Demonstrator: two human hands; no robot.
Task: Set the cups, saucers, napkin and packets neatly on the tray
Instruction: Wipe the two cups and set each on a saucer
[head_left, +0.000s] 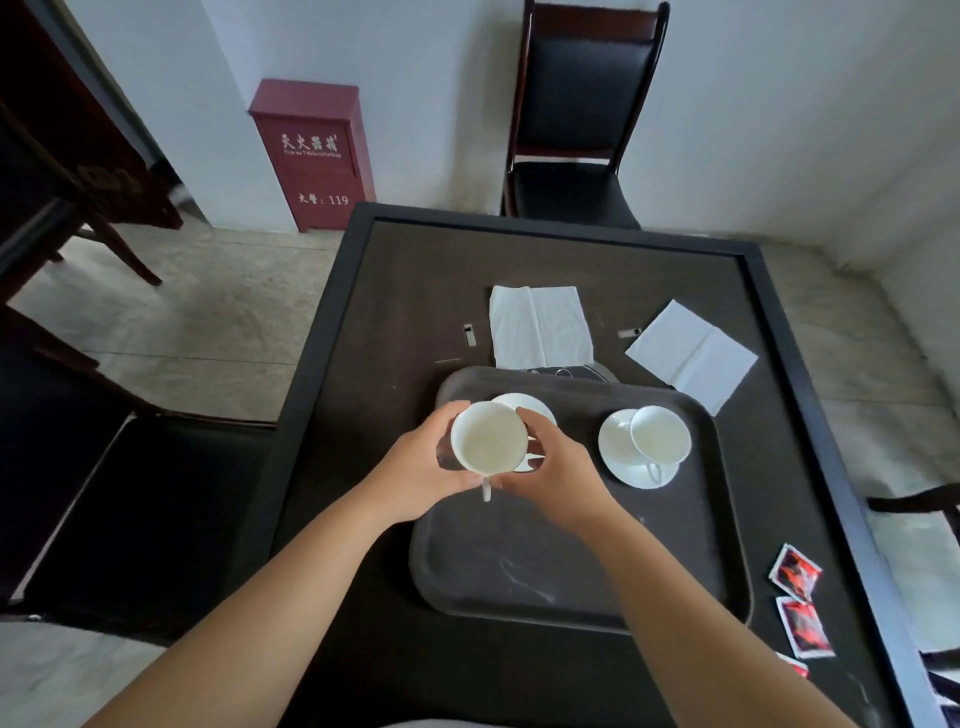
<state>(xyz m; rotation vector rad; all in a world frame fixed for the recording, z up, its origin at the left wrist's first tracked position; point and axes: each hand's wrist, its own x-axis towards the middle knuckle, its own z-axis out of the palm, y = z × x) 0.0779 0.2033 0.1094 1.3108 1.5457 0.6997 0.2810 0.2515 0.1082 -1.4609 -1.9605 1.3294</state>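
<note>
A dark brown tray lies on the dark table. My left hand and my right hand both grip a white cup, held just above a white saucer at the tray's far left; its handle points toward me. A second white cup sits tilted on its saucer at the tray's far right. One white napkin lies beyond the tray, another napkin to its right. Red packets lie on the table right of the tray.
The table's raised black rim runs along the right side. A black chair stands at the far side, another chair at the left. A red fire-extinguisher box stands against the wall.
</note>
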